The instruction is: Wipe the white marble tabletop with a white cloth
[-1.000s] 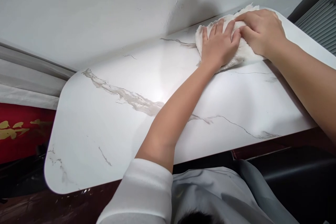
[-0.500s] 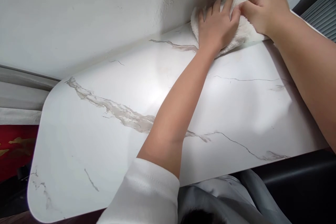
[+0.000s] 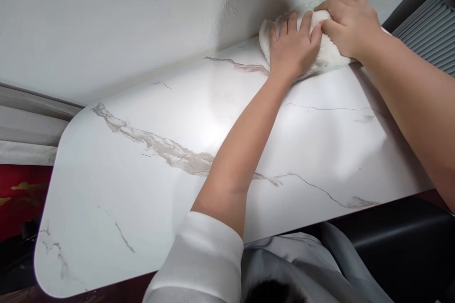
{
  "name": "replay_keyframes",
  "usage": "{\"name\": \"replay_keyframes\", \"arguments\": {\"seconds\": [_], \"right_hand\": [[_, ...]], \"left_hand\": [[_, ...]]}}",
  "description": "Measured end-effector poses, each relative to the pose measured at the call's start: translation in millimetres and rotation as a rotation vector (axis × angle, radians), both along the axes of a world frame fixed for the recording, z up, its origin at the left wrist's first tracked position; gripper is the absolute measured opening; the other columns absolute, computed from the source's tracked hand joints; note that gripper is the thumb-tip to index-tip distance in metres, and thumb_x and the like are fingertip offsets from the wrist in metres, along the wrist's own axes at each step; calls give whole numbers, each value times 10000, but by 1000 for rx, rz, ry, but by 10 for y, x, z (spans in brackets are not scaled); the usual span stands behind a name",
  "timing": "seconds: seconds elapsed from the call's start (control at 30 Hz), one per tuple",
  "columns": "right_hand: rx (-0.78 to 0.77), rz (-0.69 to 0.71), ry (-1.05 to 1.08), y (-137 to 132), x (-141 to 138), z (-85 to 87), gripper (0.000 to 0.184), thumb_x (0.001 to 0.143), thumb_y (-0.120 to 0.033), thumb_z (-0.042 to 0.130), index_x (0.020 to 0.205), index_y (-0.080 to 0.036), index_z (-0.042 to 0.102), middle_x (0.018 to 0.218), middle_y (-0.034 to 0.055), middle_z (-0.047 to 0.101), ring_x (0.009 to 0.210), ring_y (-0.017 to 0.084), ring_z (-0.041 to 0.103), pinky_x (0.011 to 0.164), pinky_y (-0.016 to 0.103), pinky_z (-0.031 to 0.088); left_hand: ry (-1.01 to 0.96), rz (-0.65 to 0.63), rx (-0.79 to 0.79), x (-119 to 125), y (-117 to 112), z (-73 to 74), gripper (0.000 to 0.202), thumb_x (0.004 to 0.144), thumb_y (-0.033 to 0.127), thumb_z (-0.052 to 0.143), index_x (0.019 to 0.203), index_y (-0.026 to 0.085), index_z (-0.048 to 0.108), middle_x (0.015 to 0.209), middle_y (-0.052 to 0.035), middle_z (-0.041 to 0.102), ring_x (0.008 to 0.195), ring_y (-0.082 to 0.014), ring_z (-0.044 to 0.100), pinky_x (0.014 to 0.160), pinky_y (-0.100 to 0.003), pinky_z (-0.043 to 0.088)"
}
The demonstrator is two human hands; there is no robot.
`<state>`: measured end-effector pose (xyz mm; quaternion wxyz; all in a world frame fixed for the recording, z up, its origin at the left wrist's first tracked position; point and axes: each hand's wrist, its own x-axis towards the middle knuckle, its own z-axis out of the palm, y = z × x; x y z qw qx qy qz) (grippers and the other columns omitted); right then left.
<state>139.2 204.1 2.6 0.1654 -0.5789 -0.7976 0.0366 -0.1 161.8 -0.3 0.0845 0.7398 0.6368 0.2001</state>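
The left grip, the person's left hand (image 3: pixel 294 46), is lying flat with its fingers spread over a fluffy white cloth (image 3: pixel 332 52), pressing on it rather than clasping it. Just to its right, the right hand (image 3: pixel 351 24) is curving over the same cloth, thumb and index finger bent against it; whether it is closing on a fold underneath, I cannot tell. The cloth is lying beneath both hands, its far side reaching the pale wall (image 3: pixel 124 23) directly beyond them, so that room forward is ending there.

To the left of the hands, the white marble-patterned worktop (image 3: pixel 152 213) is stretching a long way, its back edge running along the wall and its far left end rounding off at two corners. Toward the body, its surface is extending under the left forearm to a straight front edge, well apart from the hands. To the right, the right forearm is crossing the worktop and hiding much of that end; a ribbed gray panel (image 3: pixel 426 33) with a dark curved rim is standing near the right hand. Below the front edge, a glossy black surface (image 3: pixel 401 241) is showing nearer the body.
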Motion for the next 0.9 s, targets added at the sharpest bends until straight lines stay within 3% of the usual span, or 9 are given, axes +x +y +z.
{"name": "replay_keyframes", "arguments": {"seconds": [0.17, 0.4, 0.6, 0.8, 0.9], "right_hand": [[-1, -16, -22, -341, 68, 61, 520, 959, -275, 375, 1437, -128, 513, 1470, 96, 487, 1393, 321, 393, 1155, 485, 321], [-7, -38, -38, -829, 333, 11, 545, 941, -353, 336, 1441, -195, 483, 1498, 83, 455, 1408, 308, 362, 1175, 462, 281], [18, -16, -75, -1224, 631, -48, 543, 938, -418, 300, 1425, -249, 471, 1499, 38, 453, 1411, 279, 354, 1196, 462, 256], [43, -18, -79, -1625, 841, -55, 582, 908, -444, 279, 1405, -232, 496, 1470, 54, 487, 1396, 291, 391, 1199, 482, 277], [37, -42, -97, -1839, 936, -70, 590, 904, -483, 275, 1415, -269, 479, 1490, 30, 469, 1414, 301, 374, 1200, 509, 288]], "left_hand": [[-10, -20, -73, 88, -197, -8, 539, 1018, 423, 172, 1523, 312, 321, 1613, 112, 298, 1515, -222, 166, 1291, -416, 24], [-20, -109, 14, 250, -709, -6, 494, 1046, 362, 264, 1491, 188, 389, 1603, -52, 351, 1492, -248, 273, 1272, -484, 88], [91, -113, 42, 430, -1154, 14, 480, 1037, 396, 276, 1482, 272, 406, 1582, -14, 391, 1498, -247, 286, 1264, -471, 138], [144, -135, 104, 601, -1518, 3, 509, 1025, 399, 270, 1478, 225, 423, 1575, -65, 405, 1481, -251, 320, 1257, -461, 179], [167, -136, 145, 658, -1724, -8, 497, 1020, 414, 265, 1458, 268, 451, 1564, -40, 428, 1477, -258, 326, 1246, -473, 196]]}}
